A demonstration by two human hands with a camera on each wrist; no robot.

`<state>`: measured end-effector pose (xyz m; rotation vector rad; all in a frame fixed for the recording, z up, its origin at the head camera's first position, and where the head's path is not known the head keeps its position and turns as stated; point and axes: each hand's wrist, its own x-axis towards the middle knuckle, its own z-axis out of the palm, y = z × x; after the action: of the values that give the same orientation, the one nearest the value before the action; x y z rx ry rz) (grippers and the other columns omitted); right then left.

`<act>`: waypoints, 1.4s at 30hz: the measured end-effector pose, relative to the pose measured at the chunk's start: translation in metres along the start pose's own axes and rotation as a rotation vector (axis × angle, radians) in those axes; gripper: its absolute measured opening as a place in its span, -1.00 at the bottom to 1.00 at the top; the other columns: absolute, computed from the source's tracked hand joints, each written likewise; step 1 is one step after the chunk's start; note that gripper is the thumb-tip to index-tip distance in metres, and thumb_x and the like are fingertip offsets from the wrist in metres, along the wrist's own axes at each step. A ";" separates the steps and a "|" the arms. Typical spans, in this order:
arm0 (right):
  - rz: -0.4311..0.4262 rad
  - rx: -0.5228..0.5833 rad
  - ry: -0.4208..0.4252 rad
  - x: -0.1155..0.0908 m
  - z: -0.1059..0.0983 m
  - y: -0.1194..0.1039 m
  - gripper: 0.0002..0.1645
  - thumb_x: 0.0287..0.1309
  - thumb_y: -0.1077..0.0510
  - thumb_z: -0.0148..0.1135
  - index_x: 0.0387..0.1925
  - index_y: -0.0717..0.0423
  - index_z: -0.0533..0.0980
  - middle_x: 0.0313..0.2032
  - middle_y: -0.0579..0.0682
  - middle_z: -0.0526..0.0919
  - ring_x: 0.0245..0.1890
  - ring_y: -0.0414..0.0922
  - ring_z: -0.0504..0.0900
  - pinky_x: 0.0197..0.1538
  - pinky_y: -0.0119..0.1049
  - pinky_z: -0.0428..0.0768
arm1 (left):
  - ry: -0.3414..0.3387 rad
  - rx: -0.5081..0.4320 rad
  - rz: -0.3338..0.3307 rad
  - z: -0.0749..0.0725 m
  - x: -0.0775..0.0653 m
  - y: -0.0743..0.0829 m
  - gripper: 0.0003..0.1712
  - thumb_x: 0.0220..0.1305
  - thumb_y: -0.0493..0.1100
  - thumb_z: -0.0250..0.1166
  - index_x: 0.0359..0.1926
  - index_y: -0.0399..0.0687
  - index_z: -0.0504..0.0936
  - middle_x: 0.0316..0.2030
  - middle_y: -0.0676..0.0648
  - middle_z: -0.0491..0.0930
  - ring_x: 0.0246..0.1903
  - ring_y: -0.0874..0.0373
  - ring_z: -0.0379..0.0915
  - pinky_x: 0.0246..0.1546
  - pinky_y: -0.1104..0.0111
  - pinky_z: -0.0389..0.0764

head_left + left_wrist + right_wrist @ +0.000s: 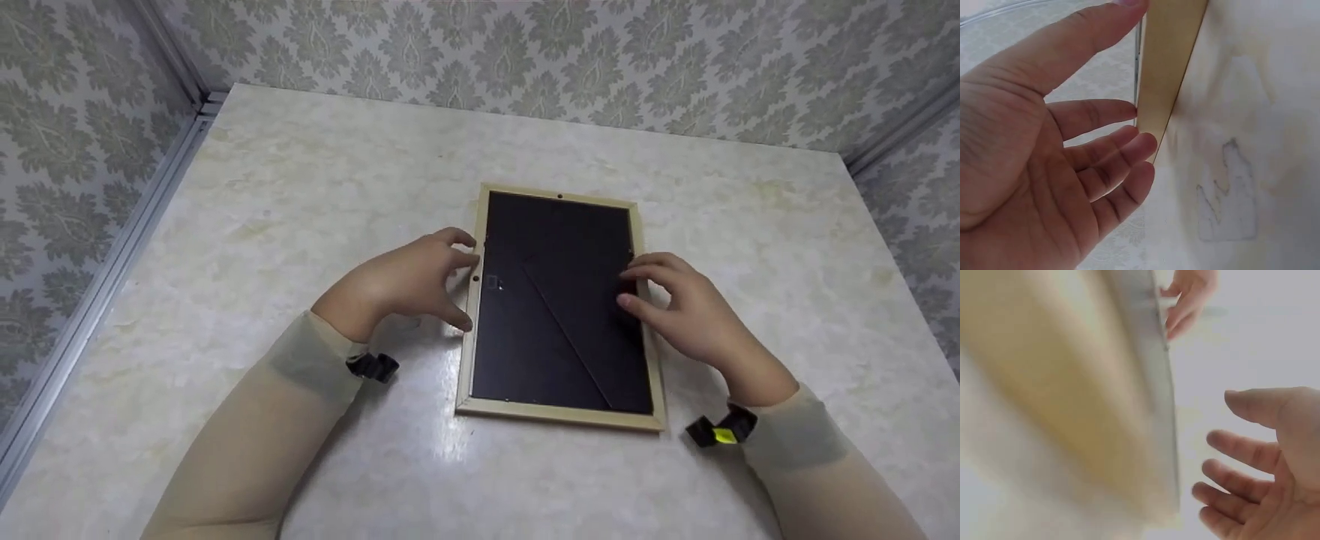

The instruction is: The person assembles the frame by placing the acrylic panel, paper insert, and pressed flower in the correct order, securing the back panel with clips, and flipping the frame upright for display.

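Note:
A picture frame [555,300] lies back side up on the table, with a pale wood border and a black backing board. Across the board runs a slanting line, and a small metal piece [495,283] sits near its left edge. My left hand [409,281] is at the left border, thumb and fingers spread and fingertips right at the wood; the left wrist view shows those fingers [1112,163] beside the border's side face. Over the right border is my right hand [686,307], its fingers loosely bent. In the right wrist view its fingers [1235,481] stand apart from the blurred border.
The frame rests on a pale marbled table [337,165]. Patterned wall panels [510,60] stand behind and at both sides, with a metal rail [142,217] along the left. A black band with a small block [373,367] is on each wrist.

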<state>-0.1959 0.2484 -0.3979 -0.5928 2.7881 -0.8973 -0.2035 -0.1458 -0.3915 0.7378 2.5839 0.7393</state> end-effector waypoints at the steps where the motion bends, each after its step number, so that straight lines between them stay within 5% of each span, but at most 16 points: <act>1: 0.011 -0.008 0.005 -0.004 0.002 0.006 -0.41 0.65 -0.09 0.36 0.45 0.18 0.64 0.58 0.16 0.51 0.64 0.26 0.43 0.64 0.38 0.38 | 0.000 0.010 0.002 0.001 0.000 0.000 0.07 0.09 0.02 0.80 0.54 -0.31 0.59 0.73 -0.28 0.22 0.57 -0.27 0.44 0.51 0.00 0.62; 7: 0.020 -0.008 -0.011 -0.010 0.011 0.025 -0.22 0.70 -0.13 0.29 0.67 0.20 0.42 0.76 0.06 0.31 0.77 0.22 0.27 0.72 0.31 0.36 | 0.007 0.061 -0.014 0.004 -0.005 0.002 0.08 0.02 0.08 0.81 0.50 -0.29 0.63 0.73 -0.28 0.23 0.63 -0.35 0.35 0.55 -0.03 0.60; 14: 0.012 0.036 -0.003 -0.009 0.009 0.028 -0.27 0.72 -0.11 0.26 0.64 0.22 0.44 0.75 0.04 0.34 0.75 0.18 0.32 0.68 0.22 0.44 | 0.039 0.103 0.003 0.003 -0.007 0.003 -0.28 -0.01 0.09 0.82 0.06 -0.24 0.80 0.68 -0.23 0.33 0.56 -0.29 0.45 0.47 0.00 0.65; 17: 0.027 0.034 0.003 -0.009 0.009 0.029 -0.31 0.72 -0.13 0.25 0.60 0.18 0.50 0.74 -0.03 0.37 0.74 0.14 0.35 0.67 0.15 0.45 | 0.046 0.126 0.035 0.002 -0.004 0.005 -0.30 -0.02 0.09 0.82 0.03 -0.26 0.85 0.62 -0.22 0.43 0.46 -0.23 0.57 0.45 0.03 0.66; 20: 0.040 0.038 0.032 -0.010 0.009 0.031 -0.39 0.72 -0.14 0.26 0.51 0.14 0.61 0.69 -0.09 0.43 0.71 0.10 0.41 0.67 -0.20 0.47 | 0.042 0.141 0.064 0.000 -0.001 0.007 -0.34 -0.02 0.08 0.83 -0.02 -0.29 0.89 0.55 -0.22 0.54 0.41 -0.20 0.63 0.42 0.04 0.69; 24: 0.034 0.084 0.081 -0.010 0.011 0.034 -0.49 0.70 -0.07 0.29 0.40 0.16 0.70 0.64 -0.06 0.51 0.66 0.11 0.48 0.44 -0.77 0.33 | 0.036 0.160 0.079 -0.002 0.004 0.011 -0.50 -0.03 0.07 0.83 -0.36 -0.26 0.86 0.48 -0.23 0.65 0.38 -0.19 0.68 0.34 0.05 0.74; 27: 0.020 0.106 0.094 -0.010 0.012 0.035 -0.50 0.70 -0.04 0.29 0.38 0.18 0.71 0.63 -0.04 0.53 0.65 0.12 0.49 0.35 -0.87 0.26 | 0.042 0.170 0.062 -0.004 0.006 0.015 -0.52 -0.07 0.07 0.83 -0.58 -0.16 0.76 0.43 -0.20 0.71 0.36 -0.15 0.70 0.33 0.08 0.76; 31: 0.008 0.103 0.099 -0.009 0.012 0.034 -0.51 0.70 -0.03 0.29 0.38 0.19 0.70 0.61 -0.04 0.55 0.64 0.11 0.51 0.34 -0.87 0.26 | 0.043 0.174 0.024 -0.004 0.007 0.021 -0.51 -0.10 0.05 0.83 -0.58 -0.09 0.67 0.08 -0.14 0.86 -0.08 -0.01 0.74 0.02 0.15 0.77; 34: 0.007 0.091 0.097 -0.009 0.011 0.032 -0.50 0.70 -0.05 0.28 0.37 0.19 0.71 0.60 -0.05 0.56 0.63 0.11 0.53 0.35 -0.84 0.30 | 0.033 0.193 0.002 -0.004 0.007 0.027 -0.52 -0.10 0.04 0.83 -0.47 -0.07 0.68 -0.27 -0.04 0.78 -0.38 0.10 0.45 -0.26 0.20 0.60; 38: 0.012 0.045 0.032 -0.010 0.008 0.031 -0.34 0.65 -0.17 0.34 0.46 0.20 0.62 0.66 -0.06 0.48 0.69 0.10 0.44 0.61 -0.39 0.48 | 0.025 0.226 -0.024 -0.004 0.010 0.034 -0.53 -0.13 0.03 0.87 -0.37 -0.10 0.79 -0.40 0.02 0.73 -0.45 0.15 0.41 -0.32 0.22 0.59; 42: 0.008 -0.023 -0.102 -0.014 0.004 0.030 0.13 0.34 -0.31 0.61 0.63 0.26 0.40 0.76 -0.05 0.27 0.79 0.13 0.23 0.71 0.15 0.39 | 0.021 0.253 -0.043 -0.004 0.014 0.039 -0.55 -0.18 0.01 0.88 -0.36 -0.08 0.84 -0.41 0.02 0.77 -0.45 0.14 0.41 -0.31 0.20 0.62</act>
<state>-0.1920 0.2745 -0.4184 -0.6126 2.7112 -0.8105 -0.2012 -0.1113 -0.3690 0.7473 2.7346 0.4138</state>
